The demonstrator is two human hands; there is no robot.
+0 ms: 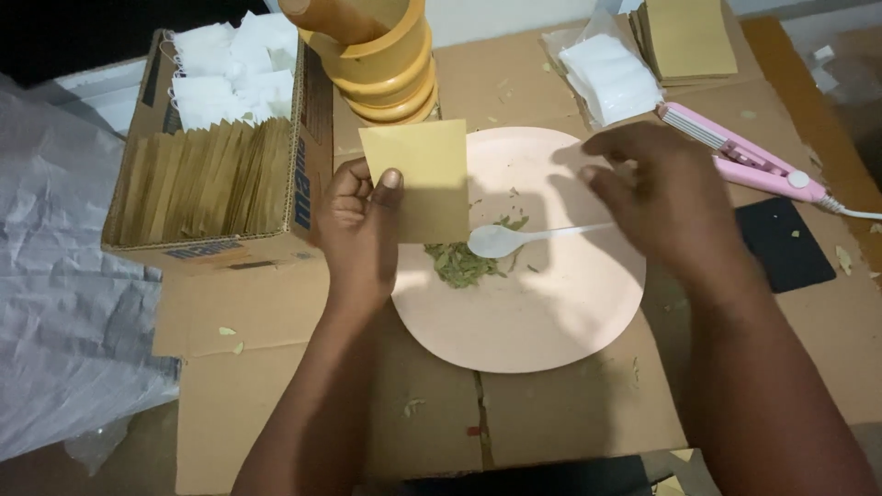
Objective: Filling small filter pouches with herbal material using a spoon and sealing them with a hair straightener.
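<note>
Both forearms fill the near edge, w/ hands over the plate. Left hand (360, 220) pinches a tan paper envelope (418, 179), thumb on front, fingers curled behind; envelope is flat, squarish, upright, hanging over the plate's left rim. Right hand (657, 197) hovers w/ fingers loosely spread, gripping nothing, just above a white plastic spoon (524, 237) lying on the pink plate (533, 321) beside a small heap of dried green leaves (461, 263). Cardboard box (220, 184) of more envelopes sits left; pink sealer tool (744, 156) right.
</note>
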